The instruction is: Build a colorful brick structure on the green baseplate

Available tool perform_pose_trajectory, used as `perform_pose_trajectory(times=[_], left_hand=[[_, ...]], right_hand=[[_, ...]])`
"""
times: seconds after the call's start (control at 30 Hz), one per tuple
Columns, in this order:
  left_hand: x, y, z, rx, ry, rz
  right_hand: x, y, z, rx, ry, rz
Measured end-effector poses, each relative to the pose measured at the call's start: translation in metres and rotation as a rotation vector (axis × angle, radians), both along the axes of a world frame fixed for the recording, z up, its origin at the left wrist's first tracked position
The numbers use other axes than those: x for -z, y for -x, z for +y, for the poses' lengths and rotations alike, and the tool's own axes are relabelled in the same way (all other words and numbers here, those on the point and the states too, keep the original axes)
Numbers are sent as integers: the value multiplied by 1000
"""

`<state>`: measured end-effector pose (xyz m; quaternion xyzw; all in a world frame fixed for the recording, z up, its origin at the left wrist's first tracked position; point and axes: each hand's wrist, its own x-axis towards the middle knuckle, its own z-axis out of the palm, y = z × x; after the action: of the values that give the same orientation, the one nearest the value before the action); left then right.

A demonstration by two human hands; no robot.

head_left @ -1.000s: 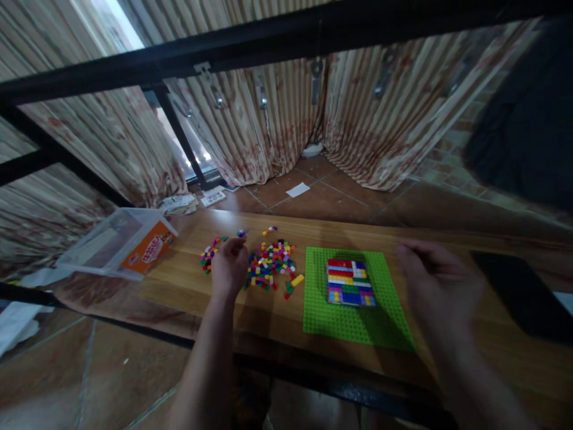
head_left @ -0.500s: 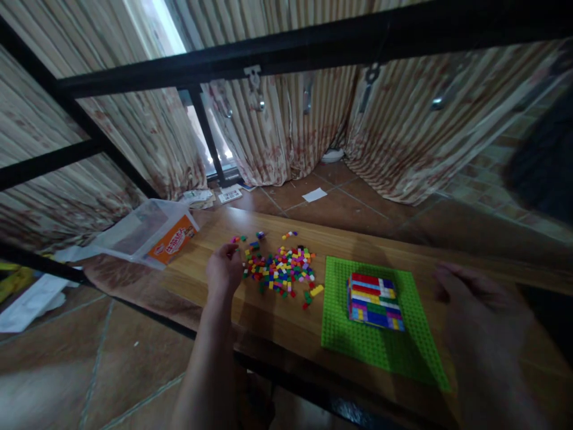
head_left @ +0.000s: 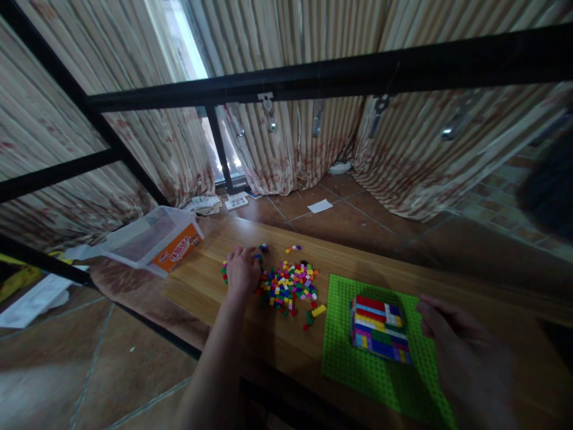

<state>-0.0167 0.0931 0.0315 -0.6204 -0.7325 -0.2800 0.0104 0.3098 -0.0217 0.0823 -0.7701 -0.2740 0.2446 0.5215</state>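
My left hand (head_left: 243,272) rests on the left end of a pile of small coloured bricks (head_left: 290,285) on the wooden table (head_left: 201,286), its fingers curled down among them; what they hold is hidden. A green baseplate (head_left: 353,364) lies to the right, with a block of stacked coloured bricks (head_left: 378,328) built on it. My right hand (head_left: 461,352) hovers over the baseplate's right side, just right of the block, blurred, fingers loosely bent and apart.
A clear plastic box with an orange label (head_left: 154,239) lies tipped at the table's left end. A black metal frame (head_left: 313,74) crosses above. Striped curtains (head_left: 403,161) hang behind. Papers (head_left: 206,204) lie on the tiled floor.
The view has swung up and left. My left hand has stayed at the brick pile. My right hand has come down beside the built block on the baseplate.
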Motion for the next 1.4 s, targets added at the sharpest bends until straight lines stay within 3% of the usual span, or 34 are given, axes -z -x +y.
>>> perform_pose_trajectory(times=[0.17,0.4,0.63,0.7,0.77,0.87,0.93,1.07,1.23,1.4], left_hand=[[-1,-11,4,-16,140,92],[-10,-20,0,-69,200,123],[-23,-22,-2,-72,126,-94],[-29,-28,-5,-30,44,-291],[-35,-44,-14,47,-11,-637],[-40,-83,-38,229,84,-1265],[-41,-114,-57,273,162,-1572],[-47,-159,-85,305,201,-1860],[-50,-175,-93,353,223,-1860],[-51,-166,-96,462,259,-1582]], right_hand=[[1,-1,0,-34,67,17],[12,-4,-1,-64,16,62],[9,-2,-3,-20,-72,36],[10,0,-3,-36,-110,44],[11,6,-4,-63,-144,35],[13,26,-9,-163,-237,-6],[13,42,-13,-289,-304,-14],[11,67,-13,-421,-365,101],[9,70,-7,-393,-378,227],[7,64,-6,-410,-389,345]])
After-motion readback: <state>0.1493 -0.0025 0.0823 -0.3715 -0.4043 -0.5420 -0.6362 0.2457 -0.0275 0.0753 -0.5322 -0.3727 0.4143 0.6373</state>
